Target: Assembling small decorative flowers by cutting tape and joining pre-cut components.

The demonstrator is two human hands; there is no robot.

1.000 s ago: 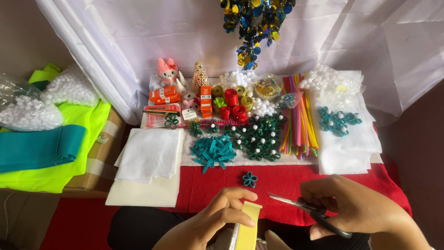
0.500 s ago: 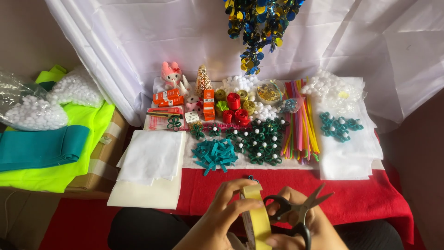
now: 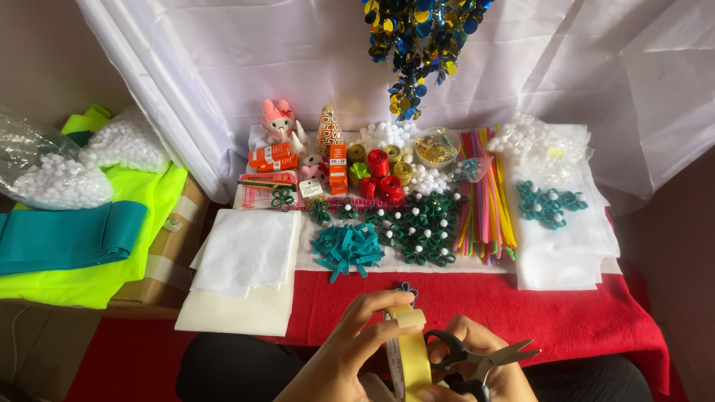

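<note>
Left hand (image 3: 354,350) pinching the free end of a pale yellow tape roll (image 3: 410,357), thumb and forefinger closed on the peeled flap at the top, roll held upright low in the view, just in front of the red tablecloth (image 3: 566,313). Right hand (image 3: 477,365) closed through the handles of black-handled scissors (image 3: 484,361), blades parted and pointing right, just beside the roll. Compared with half a second ago: scissors lower and flatter, blades now aimed rightward instead of up; tape roll in much the same place, still gripped by the left fingers. A second ago, hands well apart, scissors off to the right with blades shut, roll lower at the frame edge.

On the cloth past the hands: a small teal felt flower (image 3: 406,287) just behind the roll, a heap of teal felt strips (image 3: 346,249), dark green flowers with white pompoms (image 3: 421,227), a bundle of coloured pipe cleaners (image 3: 484,197), stacked white felt sheets (image 3: 246,257) at the left.
</note>
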